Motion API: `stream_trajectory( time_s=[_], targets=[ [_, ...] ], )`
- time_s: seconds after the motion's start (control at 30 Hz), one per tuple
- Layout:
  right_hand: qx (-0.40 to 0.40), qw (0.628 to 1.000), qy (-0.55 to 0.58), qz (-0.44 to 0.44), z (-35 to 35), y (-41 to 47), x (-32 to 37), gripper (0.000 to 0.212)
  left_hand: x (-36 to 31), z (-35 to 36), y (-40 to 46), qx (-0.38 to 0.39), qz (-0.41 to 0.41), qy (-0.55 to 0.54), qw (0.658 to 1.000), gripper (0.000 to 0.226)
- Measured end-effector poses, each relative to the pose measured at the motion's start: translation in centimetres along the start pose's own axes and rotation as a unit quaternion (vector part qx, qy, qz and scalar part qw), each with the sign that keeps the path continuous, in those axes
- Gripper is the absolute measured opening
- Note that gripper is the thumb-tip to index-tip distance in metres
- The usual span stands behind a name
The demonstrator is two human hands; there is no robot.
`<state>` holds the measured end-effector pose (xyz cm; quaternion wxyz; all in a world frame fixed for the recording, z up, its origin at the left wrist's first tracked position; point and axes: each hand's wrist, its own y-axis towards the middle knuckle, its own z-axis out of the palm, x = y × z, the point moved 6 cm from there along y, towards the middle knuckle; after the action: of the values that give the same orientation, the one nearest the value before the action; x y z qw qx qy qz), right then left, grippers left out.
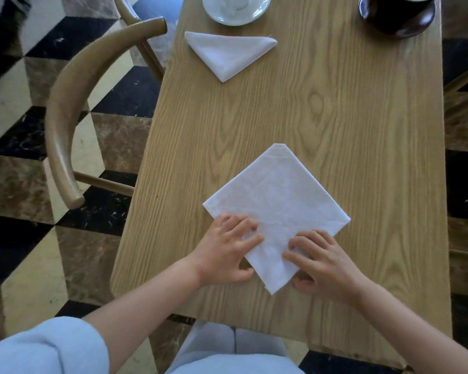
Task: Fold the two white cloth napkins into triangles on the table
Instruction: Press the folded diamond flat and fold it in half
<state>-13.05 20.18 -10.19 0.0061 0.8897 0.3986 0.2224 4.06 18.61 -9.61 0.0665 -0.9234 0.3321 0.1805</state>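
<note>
- Square napkin [277, 209] lies as a diamond at the near table [362, 130] edge; folded triangle napkin [229, 51] far.
- Left hand [227, 252] and right hand [324, 263] each pinch an edge flanking the near corner.
- Fold axis likely runs left-right; far corner directly ahead.

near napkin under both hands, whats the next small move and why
Probably lift the near corner and carry it up to the far corner. The near napkin still lies as a flat diamond, while the far napkin is already a triangle. The left hand and right hand both pinch its edges by that near corner, so the grip looks ready.
</note>
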Motion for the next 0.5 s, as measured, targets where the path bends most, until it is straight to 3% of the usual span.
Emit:
stream_trajectory(
  time_s=[0.23, 0.37, 0.5],
  targets=[
    [-0.063, 0.996, -0.033, -0.045, -0.3, 0.7, 0.6, 0.007, -0.2, -0.2, 0.5, -0.024, 0.036, 0.042, 0.998, 0.033],
    [-0.053, 0.998, -0.014, -0.036, -0.9, 0.5, 0.4, 0.014, 0.3, -1.0, 0.7, -0.046, 0.065, 0.039, 0.996, 0.015],
    [-0.061, 0.998, -0.017, -0.012, -1.5, 0.3, 0.1, 0.012, 1.7, -2.2, 0.5, -0.062, 0.061, -0.023, 0.996, 0.015]
  ],
)
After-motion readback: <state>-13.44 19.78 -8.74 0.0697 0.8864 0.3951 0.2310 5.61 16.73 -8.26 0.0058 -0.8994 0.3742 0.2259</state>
